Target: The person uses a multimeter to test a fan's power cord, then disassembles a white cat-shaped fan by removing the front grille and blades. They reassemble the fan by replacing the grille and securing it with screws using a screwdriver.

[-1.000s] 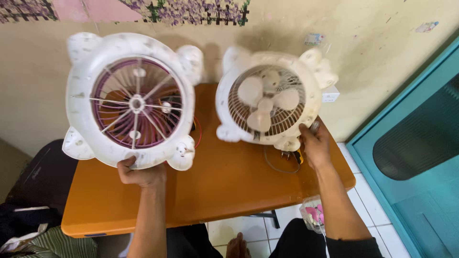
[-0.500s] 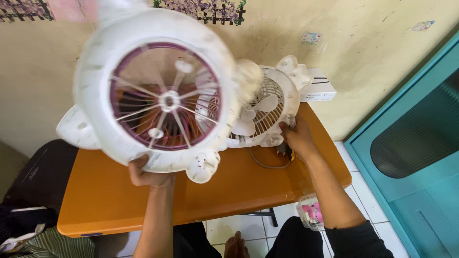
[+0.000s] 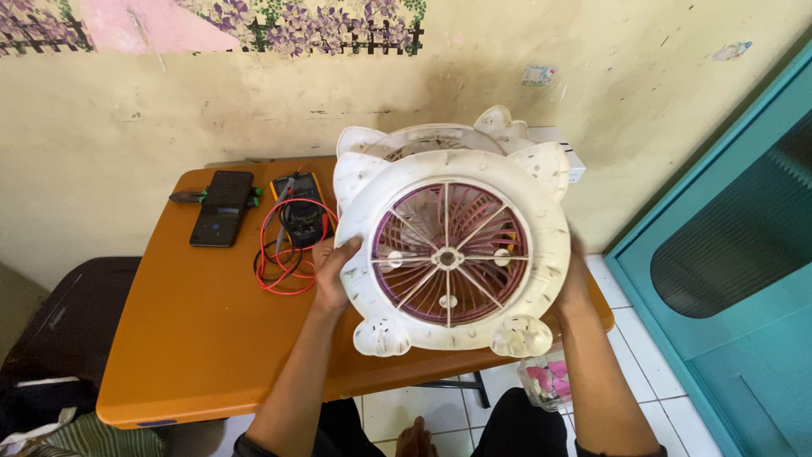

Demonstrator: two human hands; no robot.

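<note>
Both fan pieces have been brought together since half a second back: the white front grille (image 3: 452, 254) with its purple spokes, which was held up on the left, is now laid over the white fan body (image 3: 423, 140), so the two are stacked in front of the wall (image 3: 127, 110). Only the top rim and ears of the fan body can be seen behind it. The grille is gripped at its left rim by the left hand (image 3: 332, 275), fingers curled over the edge, a clenched grip on the grille. The right hand (image 3: 575, 283) is pressed on the right rim, mostly hidden behind it, so its grip can't be told for sure. The stack is held just above the right half of the orange tabletop (image 3: 186, 338). Uncovered now on the tabletop's left: a black phone (image 3: 222, 207), a yellow multimeter (image 3: 298, 207) and red and black test leads (image 3: 283, 254) looped beside the left hand
</note>
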